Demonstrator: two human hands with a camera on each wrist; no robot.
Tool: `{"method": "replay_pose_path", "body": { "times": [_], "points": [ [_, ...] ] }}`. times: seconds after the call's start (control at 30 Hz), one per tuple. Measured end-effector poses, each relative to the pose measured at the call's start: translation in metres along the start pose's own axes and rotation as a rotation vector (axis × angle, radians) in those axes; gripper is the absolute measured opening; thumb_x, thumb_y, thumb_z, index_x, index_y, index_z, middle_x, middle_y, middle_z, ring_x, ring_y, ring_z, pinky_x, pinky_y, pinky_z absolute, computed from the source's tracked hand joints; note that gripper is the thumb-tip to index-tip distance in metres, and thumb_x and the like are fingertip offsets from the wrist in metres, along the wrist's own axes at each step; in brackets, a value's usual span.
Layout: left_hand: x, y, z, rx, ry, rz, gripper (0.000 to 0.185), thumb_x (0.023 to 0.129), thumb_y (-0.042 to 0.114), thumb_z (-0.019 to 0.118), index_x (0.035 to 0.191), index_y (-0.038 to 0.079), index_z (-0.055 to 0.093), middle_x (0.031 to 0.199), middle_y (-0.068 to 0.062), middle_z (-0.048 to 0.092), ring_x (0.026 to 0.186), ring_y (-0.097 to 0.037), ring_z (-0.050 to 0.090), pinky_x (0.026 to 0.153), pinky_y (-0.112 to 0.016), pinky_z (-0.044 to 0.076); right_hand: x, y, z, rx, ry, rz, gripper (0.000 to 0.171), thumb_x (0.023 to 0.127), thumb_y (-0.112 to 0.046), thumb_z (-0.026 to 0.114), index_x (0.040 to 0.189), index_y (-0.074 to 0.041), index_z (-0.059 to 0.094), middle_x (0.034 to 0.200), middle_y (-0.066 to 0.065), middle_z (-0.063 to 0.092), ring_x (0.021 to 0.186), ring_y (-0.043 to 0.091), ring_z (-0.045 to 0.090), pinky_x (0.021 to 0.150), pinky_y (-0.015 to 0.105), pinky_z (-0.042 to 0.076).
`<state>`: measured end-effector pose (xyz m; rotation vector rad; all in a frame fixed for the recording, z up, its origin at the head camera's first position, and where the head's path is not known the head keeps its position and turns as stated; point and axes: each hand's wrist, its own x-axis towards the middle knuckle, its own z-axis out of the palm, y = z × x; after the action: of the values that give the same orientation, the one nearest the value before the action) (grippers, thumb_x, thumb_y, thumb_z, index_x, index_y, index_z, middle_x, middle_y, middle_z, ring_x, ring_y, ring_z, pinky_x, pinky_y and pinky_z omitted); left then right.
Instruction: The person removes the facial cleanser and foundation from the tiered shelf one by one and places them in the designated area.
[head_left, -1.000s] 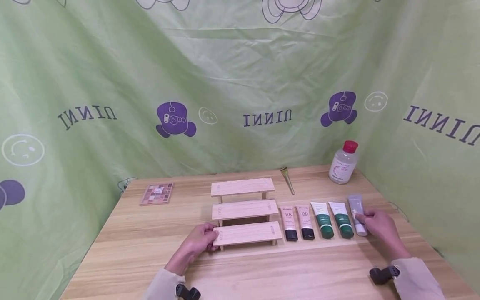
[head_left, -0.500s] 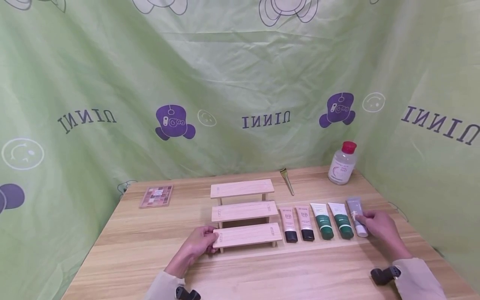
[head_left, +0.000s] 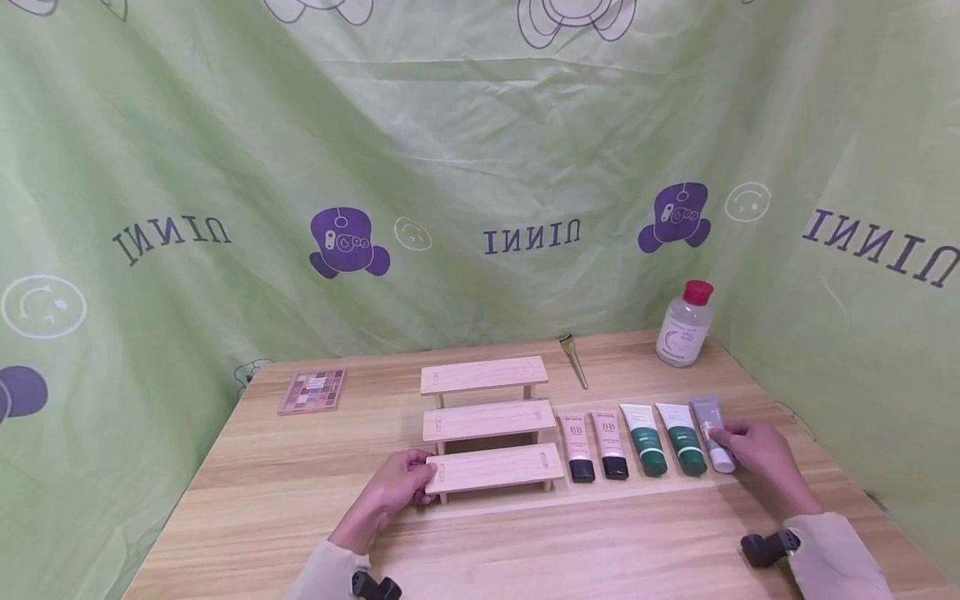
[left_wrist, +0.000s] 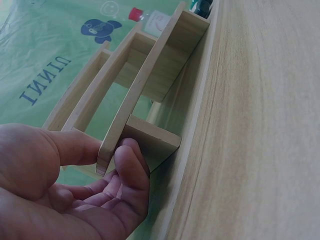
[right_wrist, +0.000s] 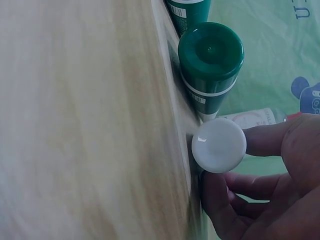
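My left hand (head_left: 401, 483) pinches the left end of the lowest step of a three-step wooden display stand (head_left: 495, 468). In the left wrist view the thumb lies on top of the board and curled fingers (left_wrist: 131, 167) are under it, beside a leg. At the right, my right hand (head_left: 761, 454) holds a grey-lilac squeeze tube (head_left: 711, 429) between thumb and fingers. The tube lies on the table with its white cap (right_wrist: 219, 145) towards me. To its left lie two white-and-green tubes (head_left: 681, 442) and two pink BB cream tubes (head_left: 577, 446), in one row beside the stand.
A clear bottle with a red cap (head_left: 684, 329) stands at the back right of the wooden table (head_left: 315, 483). A brush (head_left: 574, 362) lies behind the tubes. The eyeshadow palette (head_left: 312, 391) is at the back left. Green printed cloth (head_left: 450, 150) hangs behind.
The grey-lilac tube has shifted slightly towards me and left, closer to the neighbouring green tube, with my right hand on it. My left hand keeps its grip on the stand.
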<state>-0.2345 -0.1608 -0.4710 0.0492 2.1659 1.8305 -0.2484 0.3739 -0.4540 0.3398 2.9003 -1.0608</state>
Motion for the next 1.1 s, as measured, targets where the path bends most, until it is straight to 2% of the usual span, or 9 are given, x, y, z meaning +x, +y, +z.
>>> {"method": "replay_pose_path", "body": {
  "times": [0.17, 0.4, 0.63, 0.83, 0.97, 1.1],
  "points": [
    [0.0012, -0.0008, -0.0009, -0.007, -0.008, 0.0, 0.035, 0.096, 0.003, 0.05, 0.123, -0.02, 0.047, 0.088, -0.014, 0.065, 0.062, -0.013, 0.058, 0.057, -0.024, 0.053, -0.0014, -0.0008, 0.0, 0.0, -0.009, 0.001, 0.062, 0.097, -0.033, 0.053, 0.125, 0.022, 0.046, 0.109, 0.038, 0.058, 0.089, 0.037, 0.061, 0.067, 0.035, 0.049],
    [0.0014, -0.0021, -0.0014, -0.006, -0.006, 0.006, 0.035, 0.096, 0.003, 0.05, 0.123, -0.02, 0.047, 0.087, -0.013, 0.066, 0.063, -0.012, 0.058, 0.057, -0.024, 0.053, -0.0015, -0.0025, -0.0013, -0.049, -0.024, -0.008, 0.064, 0.098, -0.035, 0.051, 0.125, 0.023, 0.046, 0.114, 0.043, 0.054, 0.095, 0.047, 0.058, 0.079, 0.054, 0.049],
    [0.0011, -0.0027, -0.0002, -0.014, -0.003, -0.004, 0.035, 0.097, 0.003, 0.05, 0.123, -0.02, 0.046, 0.088, -0.013, 0.066, 0.063, -0.012, 0.059, 0.057, -0.024, 0.054, -0.0017, -0.0007, -0.001, -0.06, -0.016, -0.01, 0.062, 0.098, -0.034, 0.05, 0.124, 0.023, 0.047, 0.111, 0.042, 0.055, 0.092, 0.044, 0.059, 0.077, 0.052, 0.051],
    [0.0008, -0.0019, -0.0007, 0.0, 0.007, -0.009, 0.037, 0.097, 0.004, 0.05, 0.125, -0.019, 0.046, 0.088, -0.013, 0.067, 0.064, -0.014, 0.06, 0.058, -0.026, 0.054, -0.0022, 0.0044, -0.0023, -0.068, -0.001, -0.028, 0.065, 0.1, -0.039, 0.045, 0.124, 0.022, 0.047, 0.116, 0.043, 0.053, 0.099, 0.052, 0.055, 0.082, 0.059, 0.047],
    [0.0011, -0.002, -0.0007, 0.004, 0.012, -0.009, 0.036, 0.097, 0.004, 0.05, 0.125, -0.019, 0.047, 0.088, -0.013, 0.067, 0.064, -0.014, 0.06, 0.058, -0.026, 0.054, -0.0033, 0.004, -0.0006, -0.052, 0.051, -0.021, 0.067, 0.101, -0.037, 0.043, 0.13, 0.022, 0.04, 0.123, 0.045, 0.047, 0.105, 0.056, 0.05, 0.086, 0.062, 0.045],
    [0.0021, -0.0027, 0.0001, -0.001, 0.008, -0.001, 0.034, 0.096, 0.004, 0.051, 0.123, -0.018, 0.049, 0.087, -0.013, 0.066, 0.064, -0.014, 0.06, 0.058, -0.026, 0.054, -0.0033, -0.0035, 0.0043, 0.057, 0.198, -0.029, 0.068, 0.099, -0.03, 0.047, 0.14, 0.021, 0.027, 0.132, 0.047, 0.035, 0.117, 0.061, 0.039, 0.095, 0.069, 0.038]
  ]
}}
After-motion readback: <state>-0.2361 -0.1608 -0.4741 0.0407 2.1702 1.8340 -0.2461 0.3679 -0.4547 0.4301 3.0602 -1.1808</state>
